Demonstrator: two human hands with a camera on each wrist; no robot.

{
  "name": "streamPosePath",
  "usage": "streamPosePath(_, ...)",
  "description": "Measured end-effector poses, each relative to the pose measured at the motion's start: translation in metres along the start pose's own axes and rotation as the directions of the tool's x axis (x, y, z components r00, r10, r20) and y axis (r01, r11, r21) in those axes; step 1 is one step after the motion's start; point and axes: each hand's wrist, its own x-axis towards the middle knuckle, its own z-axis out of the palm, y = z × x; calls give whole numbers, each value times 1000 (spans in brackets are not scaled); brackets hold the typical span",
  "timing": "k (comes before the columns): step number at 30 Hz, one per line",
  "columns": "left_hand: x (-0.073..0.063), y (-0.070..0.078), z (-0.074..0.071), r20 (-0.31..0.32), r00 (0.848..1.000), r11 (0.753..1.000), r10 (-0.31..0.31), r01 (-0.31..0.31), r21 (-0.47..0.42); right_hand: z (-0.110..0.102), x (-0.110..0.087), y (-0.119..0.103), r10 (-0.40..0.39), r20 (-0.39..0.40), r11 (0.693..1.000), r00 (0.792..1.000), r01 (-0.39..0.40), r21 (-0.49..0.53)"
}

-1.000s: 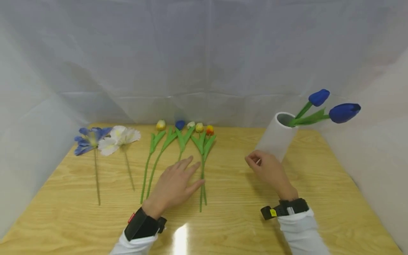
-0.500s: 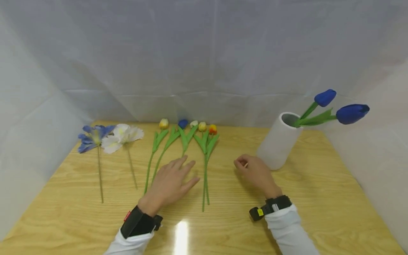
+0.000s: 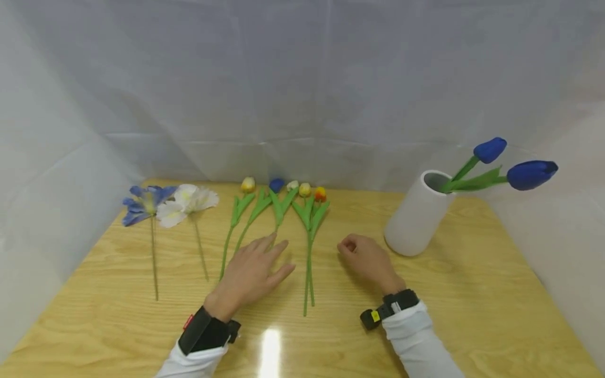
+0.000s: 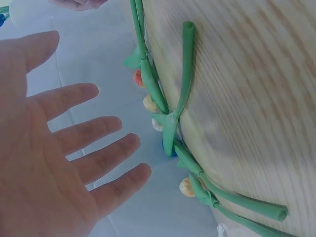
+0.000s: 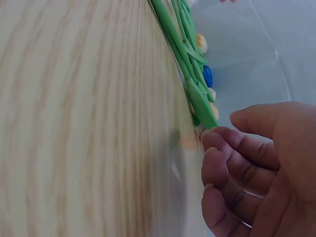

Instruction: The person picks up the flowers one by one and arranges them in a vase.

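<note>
My left hand [image 3: 252,270] hovers palm down over the tulip stems, fingers straight and spread. The left wrist view shows that palm [image 4: 44,163] facing the stems with nothing in it. To the right of the tulips, my right hand [image 3: 366,260] has loosely curled fingers [image 5: 217,168], its thumb apart from them, and holds nothing. A row of artificial tulips with green stems [image 3: 309,262] lies between the hands: a yellow-white tulip [image 3: 248,185], a blue tulip [image 3: 276,185] and an orange-red tulip [image 3: 320,194] among them. Right of my right hand stands a white vase [image 3: 416,218].
Two blue tulips, one higher [image 3: 490,150] and one lower [image 3: 531,175], lean rightward out of the vase. At the left of the wooden table [image 3: 94,315] lie a blue-violet flower [image 3: 146,202] and a white flower [image 3: 186,203] on thin stems. A pale sheet [image 3: 302,79] closes off the back.
My right hand has moved left, away from the front of the vase. My left hand stays over the stems. The head view has turned slightly left.
</note>
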Motion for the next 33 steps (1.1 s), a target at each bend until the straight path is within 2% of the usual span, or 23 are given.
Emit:
streamPosePath(4, -1, -1, 1, 22, 1000, 1000, -13, 13, -7, 6, 2, -2, 7, 20, 1000, 1000, -7, 6)
streamPosePath(23, -3, 0, 1, 23, 1000, 1000, -12, 12, -15, 22, 12, -11, 34, 36, 999, 999, -34, 0)
streamPosePath(33, -6, -5, 1, 37, 998, 999, -44, 45, -21, 31, 22, -21, 45, 36, 999, 998, -44, -7)
